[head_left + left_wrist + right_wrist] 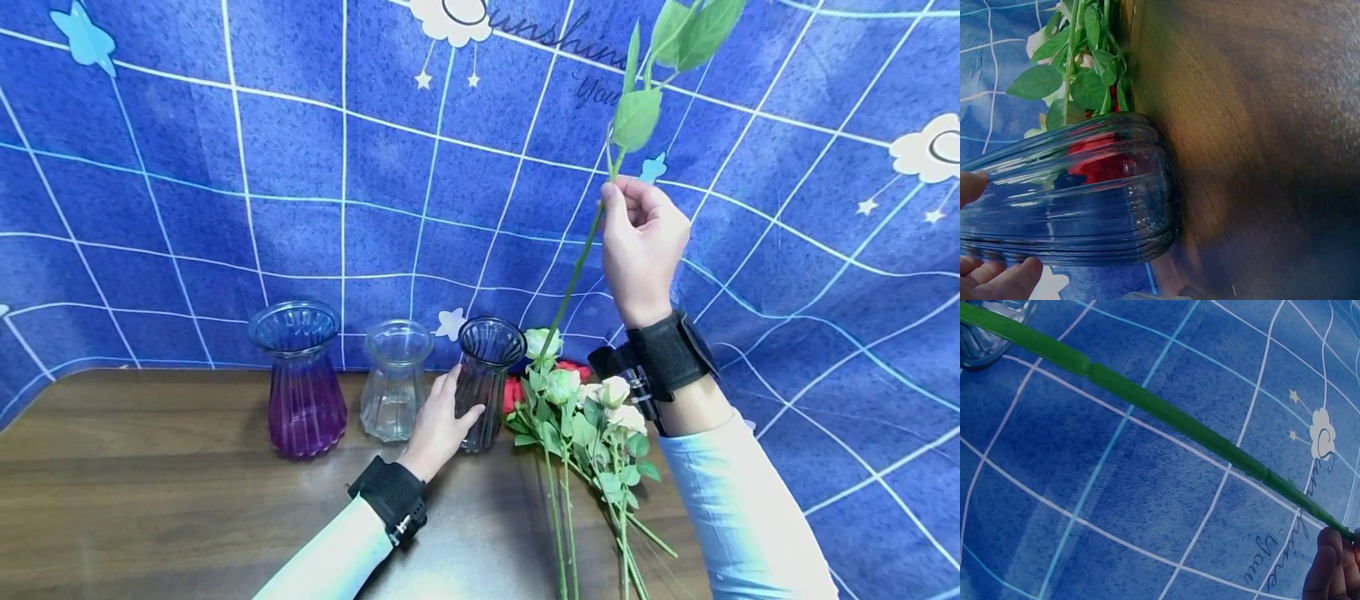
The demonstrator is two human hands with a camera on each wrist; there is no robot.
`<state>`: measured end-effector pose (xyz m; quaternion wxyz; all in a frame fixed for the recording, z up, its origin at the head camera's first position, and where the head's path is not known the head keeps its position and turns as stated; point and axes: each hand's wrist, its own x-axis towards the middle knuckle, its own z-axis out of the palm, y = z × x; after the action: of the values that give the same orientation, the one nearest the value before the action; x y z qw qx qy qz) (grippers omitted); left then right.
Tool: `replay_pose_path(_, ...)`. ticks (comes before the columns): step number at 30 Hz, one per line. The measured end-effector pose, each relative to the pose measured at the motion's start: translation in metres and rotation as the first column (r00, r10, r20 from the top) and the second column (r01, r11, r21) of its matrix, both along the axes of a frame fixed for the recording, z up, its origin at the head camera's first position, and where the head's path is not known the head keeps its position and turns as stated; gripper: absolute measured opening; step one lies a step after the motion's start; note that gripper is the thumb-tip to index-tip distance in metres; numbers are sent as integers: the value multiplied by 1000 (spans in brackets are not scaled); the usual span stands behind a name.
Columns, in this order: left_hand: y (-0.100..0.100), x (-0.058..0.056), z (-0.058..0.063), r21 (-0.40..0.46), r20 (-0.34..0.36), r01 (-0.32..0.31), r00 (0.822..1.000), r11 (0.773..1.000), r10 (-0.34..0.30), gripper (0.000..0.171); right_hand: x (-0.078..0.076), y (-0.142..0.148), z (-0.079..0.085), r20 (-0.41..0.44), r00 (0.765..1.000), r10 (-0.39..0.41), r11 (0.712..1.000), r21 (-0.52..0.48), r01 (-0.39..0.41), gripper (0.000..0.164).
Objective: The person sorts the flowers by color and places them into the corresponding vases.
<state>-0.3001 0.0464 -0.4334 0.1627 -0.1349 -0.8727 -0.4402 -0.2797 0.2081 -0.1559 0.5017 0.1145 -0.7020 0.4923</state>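
Observation:
My right hand point(643, 246), raised in front of the blue cloth, pinches a long green flower stem point(573, 279) between thumb and fingers. Leaves point(637, 118) spread above the grip, and the top of the stem runs out of the head view. Its bare lower end slants down to the flower heads beside the vase. My left hand point(442, 425) holds a dark grey ribbed glass vase point(489, 367) standing upright on the table. In the left wrist view the thumb lies on one side of this vase point(1104, 194) and the fingers point(1019, 278) on the other.
A clear glass vase point(395, 392) and a purple-blue one point(306, 400) stand left of the grey vase. To its right lies a bunch of white and red roses point(592, 425), stems toward the front of the wooden table point(150, 500). Blue grid-patterned cloth point(300, 167) hangs behind.

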Motion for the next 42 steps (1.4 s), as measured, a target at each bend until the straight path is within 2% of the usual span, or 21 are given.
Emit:
replay_pose_path(6,0,0,-1,3,-1,0,1000,1000,0,71,-8,-8,4,-26,1000,-2,999,-37,1,18)
replay_pose_path(14,0,1,-2,6,-5,2,1000,1000,-2,72,-16,-11,3,-45,999,-8,999,-43,6,17)
replay_pose_path(21,-1,-1,-1,3,-8,5,1000,1000,-5,71,-20,-11,2,-36,999,-12,999,-45,10,18)
replay_pose_path(28,-3,-4,0,3,-15,-9,1000,1000,9,71,-26,-15,2,11,1000,10,997,-78,-9,14)
replay_pose_path(36,-3,-2,1,5,-5,-11,1000,1000,12,70,-31,-18,-8,68,997,-22,999,-22,24,17)
replay_pose_path(42,0,1,0,9,5,-5,1000,1000,5,70,-31,-17,-14,57,998,-26,1000,7,25,18)
